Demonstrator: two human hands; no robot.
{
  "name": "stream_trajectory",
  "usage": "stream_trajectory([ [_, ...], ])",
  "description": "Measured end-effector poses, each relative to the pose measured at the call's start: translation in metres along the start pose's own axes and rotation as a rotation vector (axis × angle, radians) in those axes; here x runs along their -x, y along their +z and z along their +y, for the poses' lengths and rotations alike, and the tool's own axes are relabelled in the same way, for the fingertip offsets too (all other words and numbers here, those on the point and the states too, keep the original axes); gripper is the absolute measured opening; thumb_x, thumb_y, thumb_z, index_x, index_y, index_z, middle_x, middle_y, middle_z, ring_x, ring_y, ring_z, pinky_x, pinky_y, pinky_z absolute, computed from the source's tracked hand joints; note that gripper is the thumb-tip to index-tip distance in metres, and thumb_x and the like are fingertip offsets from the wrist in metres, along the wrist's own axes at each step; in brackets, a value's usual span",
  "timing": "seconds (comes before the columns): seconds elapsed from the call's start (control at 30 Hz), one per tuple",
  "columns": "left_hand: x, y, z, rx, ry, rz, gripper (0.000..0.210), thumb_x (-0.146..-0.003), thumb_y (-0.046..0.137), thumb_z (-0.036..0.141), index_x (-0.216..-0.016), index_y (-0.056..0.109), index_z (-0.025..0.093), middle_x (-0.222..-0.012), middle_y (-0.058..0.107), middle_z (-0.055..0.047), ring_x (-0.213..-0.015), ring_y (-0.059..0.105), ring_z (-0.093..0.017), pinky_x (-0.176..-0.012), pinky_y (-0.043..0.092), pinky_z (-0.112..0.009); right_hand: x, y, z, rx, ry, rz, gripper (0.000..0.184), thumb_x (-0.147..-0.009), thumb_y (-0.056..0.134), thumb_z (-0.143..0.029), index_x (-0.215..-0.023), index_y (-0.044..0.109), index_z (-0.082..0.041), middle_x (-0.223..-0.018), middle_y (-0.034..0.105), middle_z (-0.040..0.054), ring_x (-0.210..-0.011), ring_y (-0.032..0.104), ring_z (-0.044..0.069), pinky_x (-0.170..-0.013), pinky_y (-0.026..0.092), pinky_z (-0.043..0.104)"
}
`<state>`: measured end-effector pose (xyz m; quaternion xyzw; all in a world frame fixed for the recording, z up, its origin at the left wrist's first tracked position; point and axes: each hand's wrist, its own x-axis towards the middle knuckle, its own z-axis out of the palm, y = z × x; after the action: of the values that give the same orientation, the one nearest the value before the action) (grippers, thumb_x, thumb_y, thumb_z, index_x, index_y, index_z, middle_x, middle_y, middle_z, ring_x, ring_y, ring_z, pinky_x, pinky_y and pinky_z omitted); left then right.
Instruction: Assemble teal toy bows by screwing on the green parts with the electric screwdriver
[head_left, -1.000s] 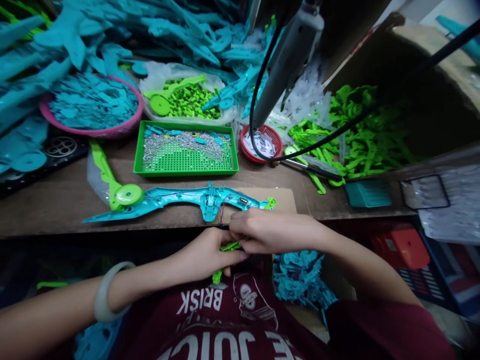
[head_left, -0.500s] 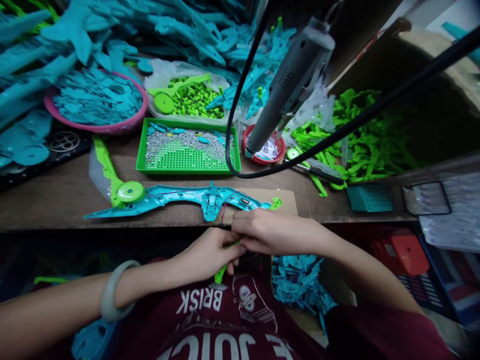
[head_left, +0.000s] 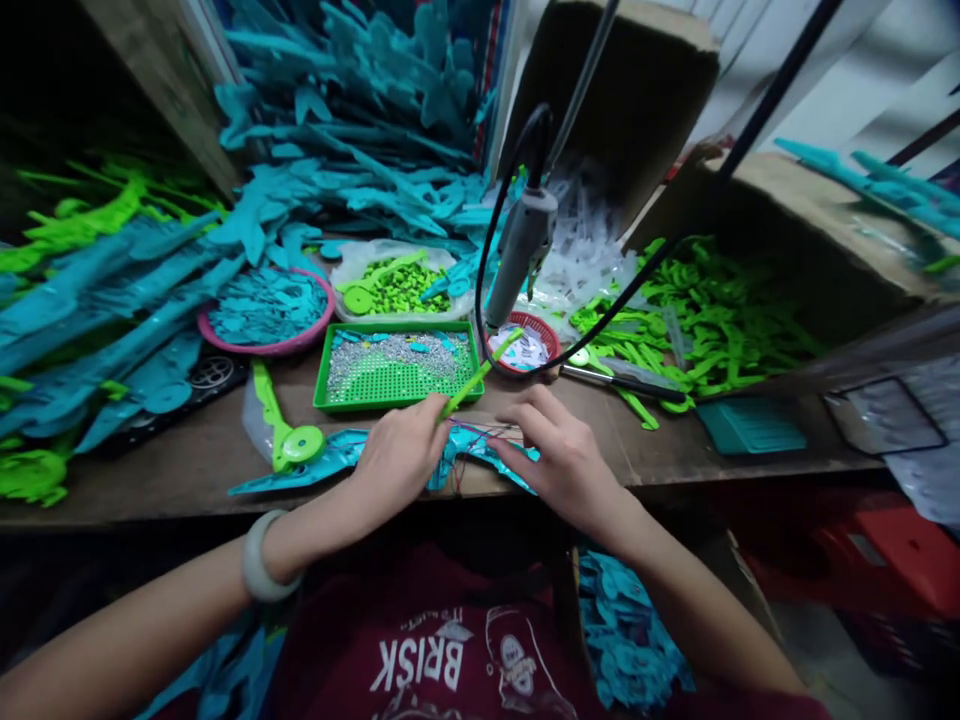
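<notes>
My left hand is closed round a long bright-green plastic part, which slants up to the right over the green tray. Behind and below that hand a turquoise bow-shaped plastic shell lies along the table's front edge, partly covered by both hands. My right hand is over the shell's right half, thumb and fingers apart and bent. Thin dark-red wires run from the shell's middle toward the right fingertips; whether they touch is unclear. A green arm with a round end rests at the shell's left.
A grey electric screwdriver hangs by its cable above a red basket of white pieces. Behind the shell stands a green tray of screws. A pink basin, turquoise piles and green parts surround the table.
Both hands have risen from near my lap to above the shell and moved apart. The green part now points up in my left hand. The view has shifted.
</notes>
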<state>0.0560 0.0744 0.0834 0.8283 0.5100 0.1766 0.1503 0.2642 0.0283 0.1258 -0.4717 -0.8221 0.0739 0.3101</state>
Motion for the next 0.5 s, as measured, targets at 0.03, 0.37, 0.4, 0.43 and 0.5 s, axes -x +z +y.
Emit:
stream_trajectory([
  [0.03, 0.0, 0.0, -0.001, 0.069, -0.002, -0.014, 0.02, -0.099, 0.047, 0.027, -0.107, 0.063, 0.018, -0.089, 0.072, -0.006, -0.078, 0.066, -0.022, -0.066, 0.042, -0.031, -0.001, -0.001, 0.001, -0.051, 0.016, -0.021, 0.006, -0.093, 0.064, -0.02, -0.097, 0.063, -0.016, -0.089, 0.059, 0.0044, -0.078, 0.059, 0.016, -0.067, 0.049, 0.028],
  [0.37, 0.0, -0.005, 0.009, 0.306, 0.115, -0.036, 0.028, -0.102, 0.044, 0.031, -0.115, 0.065, 0.018, -0.097, 0.074, -0.005, -0.083, 0.069, -0.019, -0.075, 0.052, -0.028, -0.013, -0.009, -0.006, -0.113, 0.143, 0.08, 0.011, -0.095, 0.059, -0.016, -0.084, 0.059, -0.018, -0.082, 0.061, 0.0023, -0.074, 0.058, 0.014, -0.066, 0.044, 0.025],
  [0.4, 0.0, -0.002, 0.007, 0.217, 0.121, 0.009, 0.029, -0.101, 0.044, 0.029, -0.12, 0.063, 0.017, -0.099, 0.074, -0.007, -0.085, 0.069, -0.02, -0.075, 0.052, -0.029, -0.012, -0.008, -0.011, -0.068, 0.139, 0.073, 0.012, -0.096, 0.057, -0.017, -0.084, 0.058, -0.018, -0.082, 0.061, 0.0028, -0.073, 0.057, 0.015, -0.065, 0.043, 0.025],
  [0.43, 0.0, 0.001, 0.006, 0.109, 0.129, 0.055, 0.032, -0.1, 0.045, 0.026, -0.126, 0.061, 0.015, -0.101, 0.074, -0.009, -0.086, 0.07, -0.021, -0.074, 0.053, -0.03, -0.01, -0.007, -0.016, -0.002, 0.133, 0.079, 0.013, -0.097, 0.055, -0.018, -0.085, 0.057, -0.017, -0.082, 0.061, 0.0035, -0.072, 0.057, 0.015, -0.064, 0.042, 0.026],
  [0.5, 0.0, 0.008, 0.002, -0.103, 0.143, 0.125, 0.037, -0.099, 0.045, 0.021, -0.132, 0.058, 0.012, -0.098, 0.075, -0.011, -0.084, 0.071, -0.023, -0.07, 0.054, -0.03, -0.008, -0.002, -0.021, 0.098, 0.121, 0.102, 0.015, -0.099, 0.051, -0.018, -0.085, 0.056, -0.017, -0.081, 0.059, 0.0046, -0.07, 0.055, 0.016, -0.063, 0.041, 0.027],
])
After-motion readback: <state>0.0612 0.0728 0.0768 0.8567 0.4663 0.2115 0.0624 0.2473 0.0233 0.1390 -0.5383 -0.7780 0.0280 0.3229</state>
